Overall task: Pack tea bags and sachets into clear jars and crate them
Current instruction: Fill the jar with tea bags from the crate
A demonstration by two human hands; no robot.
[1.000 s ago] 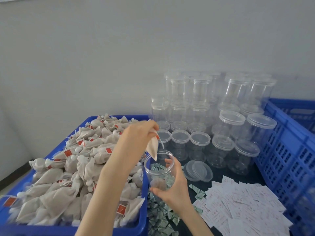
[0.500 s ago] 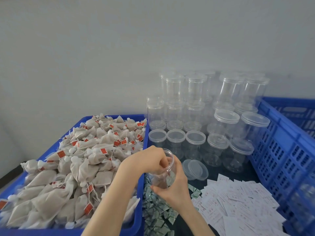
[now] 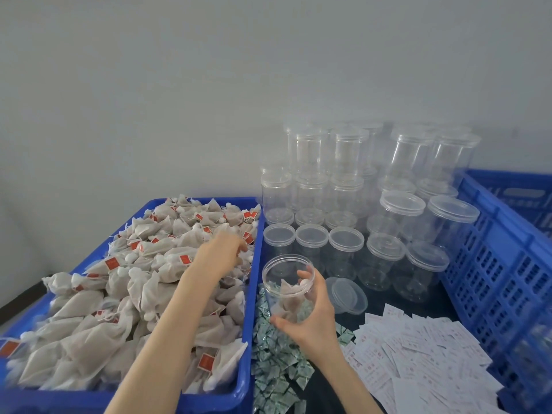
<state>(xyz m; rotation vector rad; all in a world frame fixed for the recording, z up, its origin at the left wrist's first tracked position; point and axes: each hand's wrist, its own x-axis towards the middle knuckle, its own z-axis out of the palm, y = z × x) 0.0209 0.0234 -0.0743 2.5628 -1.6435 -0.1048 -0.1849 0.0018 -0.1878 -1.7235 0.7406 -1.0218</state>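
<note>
The right hand (image 3: 310,318) grips the open clear jar (image 3: 288,286) from its near side, fingers wrapped round the wall and thumb up by the rim, tilting the mouth a little toward the left. Inside, a few tea bags sit in the lower half, so there is room for more. The jar is held just above the scatter of green-and-white sachets (image 3: 277,354) on the dark table, right beside the wall of the blue tray (image 3: 249,294).

Over to the left hand (image 3: 222,253), reaching out across the heaped tea bags (image 3: 119,294) at the far right corner of that tray. The fingers curl down into the pile; whether they have closed on a bag I cannot tell, as the fingertips are blurred and half buried.

My read: this is the filling step, mid-cycle, with the hand going for one more bag. The next move calls for a clean pinch on a single bag, with its string and red tag not snagged on its neighbours, then a short carry to the jar mouth.

The loose lid (image 3: 348,294) lies on the table just right of the jar, ready for capping. Behind it stand rows of lidded empty jars (image 3: 343,234), a spread of white paper slips (image 3: 418,348) lies to the right, and the blue crate (image 3: 493,264) waits at the right edge.
</note>
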